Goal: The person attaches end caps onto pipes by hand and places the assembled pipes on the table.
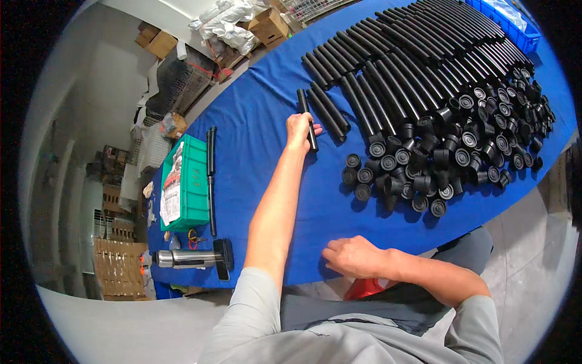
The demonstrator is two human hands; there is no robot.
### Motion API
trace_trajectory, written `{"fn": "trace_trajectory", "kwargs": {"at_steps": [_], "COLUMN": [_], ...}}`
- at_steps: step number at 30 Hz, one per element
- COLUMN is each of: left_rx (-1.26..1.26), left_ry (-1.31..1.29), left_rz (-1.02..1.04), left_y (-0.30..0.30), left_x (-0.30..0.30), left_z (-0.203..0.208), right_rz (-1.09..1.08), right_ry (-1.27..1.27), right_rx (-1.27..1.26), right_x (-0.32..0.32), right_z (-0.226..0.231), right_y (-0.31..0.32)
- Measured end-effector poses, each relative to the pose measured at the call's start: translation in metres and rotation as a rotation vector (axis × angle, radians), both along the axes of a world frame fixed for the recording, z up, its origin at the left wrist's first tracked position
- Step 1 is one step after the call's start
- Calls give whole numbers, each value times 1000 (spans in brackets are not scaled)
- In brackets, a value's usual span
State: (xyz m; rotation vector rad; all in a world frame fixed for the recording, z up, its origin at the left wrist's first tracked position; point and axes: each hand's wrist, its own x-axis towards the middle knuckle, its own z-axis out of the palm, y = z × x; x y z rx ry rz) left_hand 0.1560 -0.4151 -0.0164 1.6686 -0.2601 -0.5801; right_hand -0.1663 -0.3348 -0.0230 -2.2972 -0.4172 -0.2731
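My left hand (pixel 297 130) is stretched out over the blue cloth, its fingers wrapped around a short black tube (pixel 312 141). Just to the right of it lie two more black tubes (pixel 329 112), side by side. My right hand (pixel 353 255) rests near the front edge of the table, curled closed; anything inside its fingers is hidden. Beyond it spreads a heap of black round caps (pixel 418 167) with ringed ends. Rows of black tubes (pixel 388 91) are lined up behind the caps, toward the far right.
A green crate (pixel 195 182) with a printed sheet stands at the left, and black rods (pixel 211 182) lie along its side. Nearer me are a steel flask (pixel 182 259) and a black phone-like object (pixel 223 259). A blue bin (pixel 528 39) sits at the far right corner.
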Motion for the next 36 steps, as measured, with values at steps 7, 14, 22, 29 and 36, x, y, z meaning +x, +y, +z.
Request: {"fn": "trace_trajectory", "kwargs": {"at_steps": [7,14,22,29,36], "left_rx": [54,30,-155,-120,-133], "left_ry": [77,82,389,418,386], "left_rz": [-212,-312,-192,-231,-153], "left_y": [56,134,202,223,255], "left_x": [-40,-143,-188,-199,-199], "left_z": [32,38,34,36,37], "right_rz": [-329,-812,-834,-790,-849], "right_ry": [-122,-276,-90,-21,-304], "right_rx": [-266,-511,-608,-665,-342], "right_x": [0,1,-17,-21,-8], "right_z": [8,41,58,52,70], "right_y": [-14,-57,-99,-102,-89]}}
